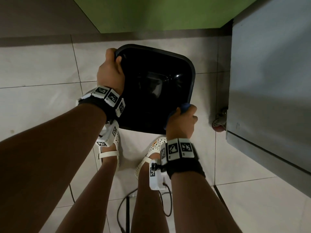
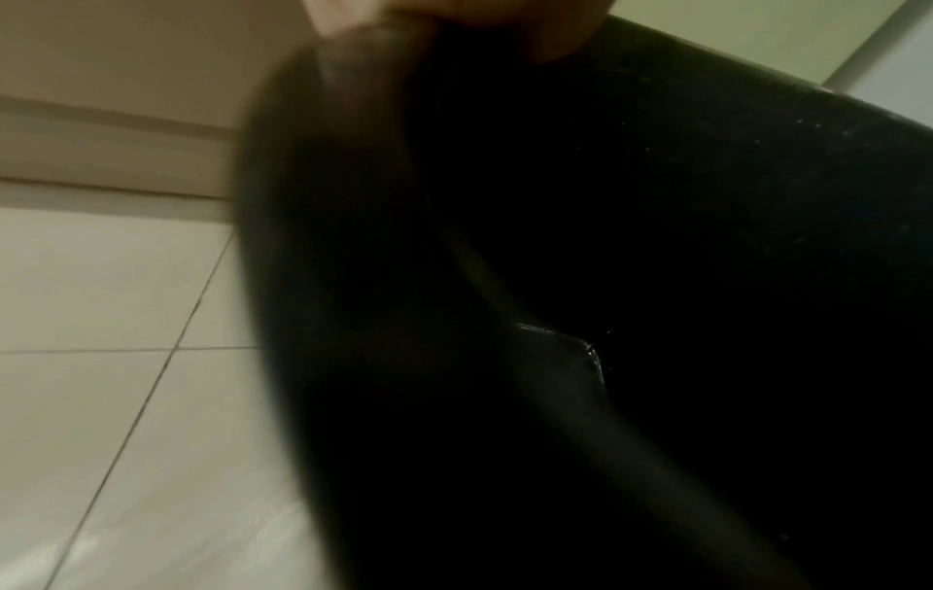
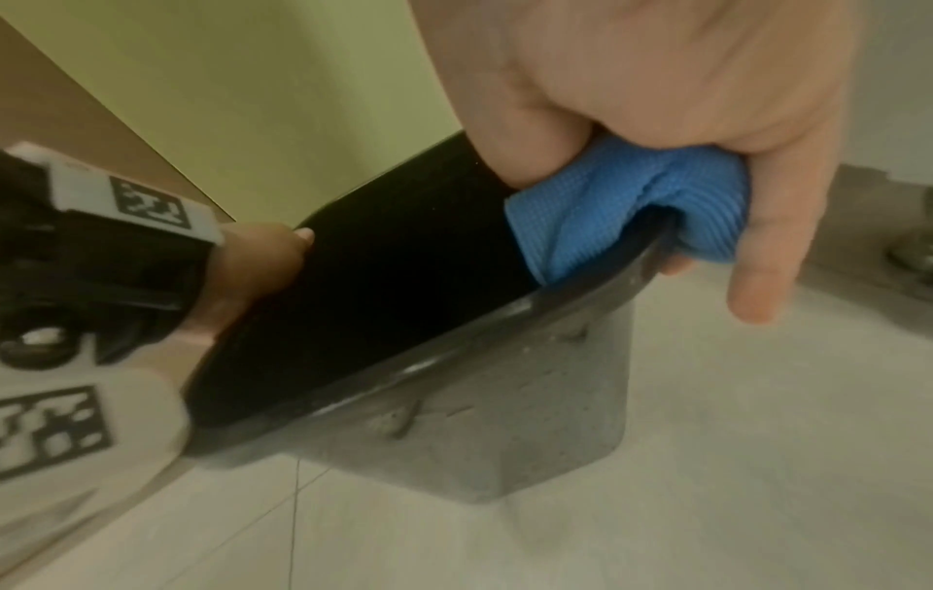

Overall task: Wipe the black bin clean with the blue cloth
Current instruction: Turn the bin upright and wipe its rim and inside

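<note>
While left hand grips black bin, right hand pinches blue cloth over rim.

Pale tiled floor under black cables.

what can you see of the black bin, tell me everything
The black bin is a glossy, plastic-looking tub with a rounded-square rolled rim and walls tapering to a smaller base. It is open, looks empty and tilted. Its outside looks dusty and speckled in the right wrist view. The left hand grips the far-left rim corner; the right hand presses the blue cloth over the near-right rim. It is above a pale tiled floor.
</note>
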A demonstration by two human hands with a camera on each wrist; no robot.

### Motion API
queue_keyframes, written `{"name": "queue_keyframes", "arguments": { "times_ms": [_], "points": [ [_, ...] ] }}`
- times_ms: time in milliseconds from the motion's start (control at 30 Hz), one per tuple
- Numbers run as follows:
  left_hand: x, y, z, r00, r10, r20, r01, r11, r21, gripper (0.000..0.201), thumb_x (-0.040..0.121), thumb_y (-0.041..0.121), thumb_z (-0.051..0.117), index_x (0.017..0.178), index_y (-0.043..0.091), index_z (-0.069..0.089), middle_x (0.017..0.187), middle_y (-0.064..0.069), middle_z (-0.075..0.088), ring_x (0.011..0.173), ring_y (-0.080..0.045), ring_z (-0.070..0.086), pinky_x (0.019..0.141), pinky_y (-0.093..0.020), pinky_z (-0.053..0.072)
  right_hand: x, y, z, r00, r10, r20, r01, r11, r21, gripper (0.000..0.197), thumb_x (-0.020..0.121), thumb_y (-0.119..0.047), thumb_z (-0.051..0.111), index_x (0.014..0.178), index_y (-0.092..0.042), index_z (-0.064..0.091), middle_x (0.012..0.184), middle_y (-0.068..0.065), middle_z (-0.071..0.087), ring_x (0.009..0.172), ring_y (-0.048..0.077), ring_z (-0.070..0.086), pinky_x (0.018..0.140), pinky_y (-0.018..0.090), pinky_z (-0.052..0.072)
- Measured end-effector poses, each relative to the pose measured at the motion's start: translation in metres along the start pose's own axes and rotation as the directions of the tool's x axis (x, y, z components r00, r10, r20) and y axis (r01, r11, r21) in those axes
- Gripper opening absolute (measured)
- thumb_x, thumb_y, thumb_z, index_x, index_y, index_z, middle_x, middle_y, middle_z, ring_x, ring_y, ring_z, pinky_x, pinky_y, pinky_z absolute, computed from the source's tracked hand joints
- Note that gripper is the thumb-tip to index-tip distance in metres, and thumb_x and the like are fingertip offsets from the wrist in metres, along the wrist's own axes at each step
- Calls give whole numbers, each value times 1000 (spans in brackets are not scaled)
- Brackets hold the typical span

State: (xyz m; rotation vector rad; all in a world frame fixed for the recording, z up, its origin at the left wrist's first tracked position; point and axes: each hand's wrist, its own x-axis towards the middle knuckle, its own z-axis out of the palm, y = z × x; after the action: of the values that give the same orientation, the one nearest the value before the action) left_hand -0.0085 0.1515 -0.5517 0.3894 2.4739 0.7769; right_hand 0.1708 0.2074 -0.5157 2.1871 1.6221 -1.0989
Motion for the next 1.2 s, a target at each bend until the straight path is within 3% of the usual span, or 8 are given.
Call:
{"name": "queue_keyframes", "arguments": {
  "times_ms": [100,167,267,533,633,900,1000,1200],
  "points": [
    [-8,-4,-4,995,-70,-71,63,994,-89,38,96,21,27,134,18,32,117,-14,60,100,-32,60,74,-28,41,17,-18,-6,991,-131,10,131,988,-83,32,97,-24,44,127,-18,37,126,12,45,108,36,52,84,38,43],
    [-13,-6,-7,987,-130,-98,121,988,-94,49,94,13,27,141,25,23,144,-12,37,119,-30,50,89,-30,42,31,-35,-11,967,-251,34,253,949,-187,35,95,-23,46,129,-19,36,128,10,44,111,33,50,85,38,44],
    [-11,-6,-15,987,-140,-85,149,983,112,53,95,15,31,144,28,17,155,-9,13,141,-31,20,113,-57,16,50,-65,-20,885,-456,95,457,811,-365,41,91,-19,52,129,-20,38,129,10,43,112,33,47,91,44,45],
    [27,22,-13,970,149,190,-169,981,94,47,90,39,47,134,23,38,129,-12,56,117,-30,52,96,-38,43,64,-124,6,493,-784,378,787,216,-577,43,84,-19,55,124,-30,48,130,3,47,121,30,39,95,45,30],
    [34,27,-11,936,130,327,-203,958,201,40,91,42,45,130,32,44,127,-2,59,118,-25,53,95,-34,41,57,-130,19,419,-809,413,822,145,-550,38,87,-24,50,125,-25,49,129,7,48,124,29,37,101,50,23],
    [31,15,-12,911,197,362,-328,877,350,31,94,40,38,109,18,55,103,-16,64,97,-35,56,69,-32,34,55,-126,22,428,-819,382,797,142,-587,42,81,-19,58,122,-22,54,122,11,54,114,32,47,102,61,27],
    [32,14,-12,918,210,336,-336,863,378,33,94,42,37,109,19,55,101,-16,64,95,-37,56,68,-33,34,62,-126,17,555,-747,365,742,246,-624,46,90,-26,53,134,-26,39,135,8,42,124,32,37,105,56,28],
    [38,14,-14,906,193,376,-327,883,335,34,94,45,35,111,23,55,104,-15,64,98,-38,56,76,-37,42,66,-115,0,820,-531,214,565,687,-458,42,95,-23,49,133,-22,31,132,11,36,113,30,44,84,39,44]
  ]
}}
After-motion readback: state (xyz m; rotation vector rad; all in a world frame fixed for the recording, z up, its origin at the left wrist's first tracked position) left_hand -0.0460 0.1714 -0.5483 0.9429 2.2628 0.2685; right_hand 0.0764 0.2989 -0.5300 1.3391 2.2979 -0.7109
